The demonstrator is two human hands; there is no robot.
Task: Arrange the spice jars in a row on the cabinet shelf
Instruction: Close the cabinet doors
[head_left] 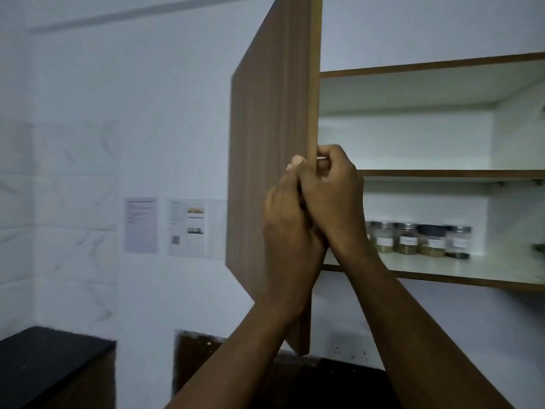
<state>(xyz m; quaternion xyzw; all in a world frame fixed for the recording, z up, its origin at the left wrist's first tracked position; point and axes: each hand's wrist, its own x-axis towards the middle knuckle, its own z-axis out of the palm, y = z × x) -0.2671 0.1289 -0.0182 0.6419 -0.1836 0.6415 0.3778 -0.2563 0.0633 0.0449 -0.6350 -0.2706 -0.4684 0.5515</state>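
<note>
Both my hands are pressed together on the free edge of the wood-grain cabinet door [271,143], which stands swung open. My right hand [330,196] curls its fingers around the edge; my left hand [289,228] clasps over it from the 8 o'clock side. The spice jars [418,240] stand in a row on the lower shelf [442,268], at 3 o'clock from my hands.

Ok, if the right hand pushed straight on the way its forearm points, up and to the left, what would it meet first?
The cabinet door: the right hand is already wrapped around its free edge, beside the left hand. The spice jars lie off to its right, out of that line.
</note>
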